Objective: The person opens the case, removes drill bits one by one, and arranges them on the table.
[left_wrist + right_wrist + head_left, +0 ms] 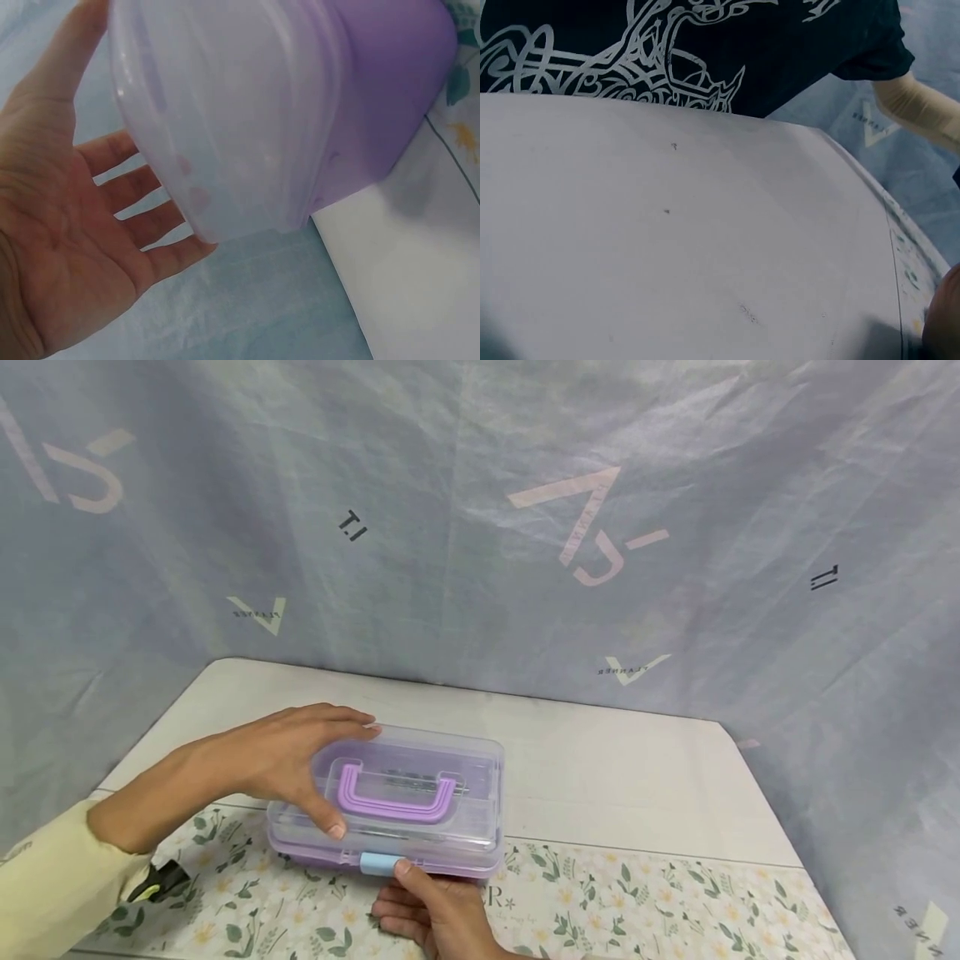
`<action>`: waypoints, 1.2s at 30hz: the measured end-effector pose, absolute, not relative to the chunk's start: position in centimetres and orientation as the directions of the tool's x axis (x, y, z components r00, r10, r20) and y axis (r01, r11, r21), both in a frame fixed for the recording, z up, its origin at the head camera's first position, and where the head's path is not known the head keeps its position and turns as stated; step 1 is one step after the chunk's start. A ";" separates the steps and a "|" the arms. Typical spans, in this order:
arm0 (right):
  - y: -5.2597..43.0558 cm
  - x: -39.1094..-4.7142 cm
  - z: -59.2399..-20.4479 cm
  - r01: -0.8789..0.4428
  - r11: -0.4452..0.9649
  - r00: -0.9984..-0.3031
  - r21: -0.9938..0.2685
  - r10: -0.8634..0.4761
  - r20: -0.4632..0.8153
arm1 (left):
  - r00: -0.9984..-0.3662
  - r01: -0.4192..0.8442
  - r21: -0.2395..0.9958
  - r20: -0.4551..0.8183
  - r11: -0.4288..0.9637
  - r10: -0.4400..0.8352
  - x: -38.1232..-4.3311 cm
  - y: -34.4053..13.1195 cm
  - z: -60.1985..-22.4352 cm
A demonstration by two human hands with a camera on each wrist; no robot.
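Observation:
A storage box with a clear lid, a lilac base and a purple carry handle stands closed in the head view. My left hand spans the lid's left end, fingertips by the far edge and thumb near the front. The left wrist view shows the fingers of this hand spread and touching the clear lid. My right hand is at the box's front, its thumb against the light blue latch and its other fingers loosely bent below. Thin items inside are blurred by the lid.
The white table carries a floral strip along its near part. A grey-blue printed cloth hangs behind and at the sides. A dark strap hangs by the left sleeve. A dark printed shirt shows past the table edge.

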State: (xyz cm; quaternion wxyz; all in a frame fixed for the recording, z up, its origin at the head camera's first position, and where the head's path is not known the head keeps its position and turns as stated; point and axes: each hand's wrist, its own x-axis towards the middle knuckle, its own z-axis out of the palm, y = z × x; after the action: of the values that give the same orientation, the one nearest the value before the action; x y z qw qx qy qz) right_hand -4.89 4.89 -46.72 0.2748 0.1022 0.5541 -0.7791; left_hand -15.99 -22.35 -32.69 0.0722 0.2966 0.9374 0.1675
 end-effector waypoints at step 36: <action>13.7 -6.3 -45.5 0.442 0.002 -0.748 -0.897 -0.550 -0.371 | -0.815 0.524 0.565 0.115 0.637 0.568 -15.1 -24.0 -36.4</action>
State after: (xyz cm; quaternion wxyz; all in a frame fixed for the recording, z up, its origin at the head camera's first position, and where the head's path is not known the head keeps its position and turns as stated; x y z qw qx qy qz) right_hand -6.32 13.74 -45.48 0.3521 -0.0439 0.6141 -0.7049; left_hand -15.08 -23.99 -36.41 0.0368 0.3021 0.9040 0.3002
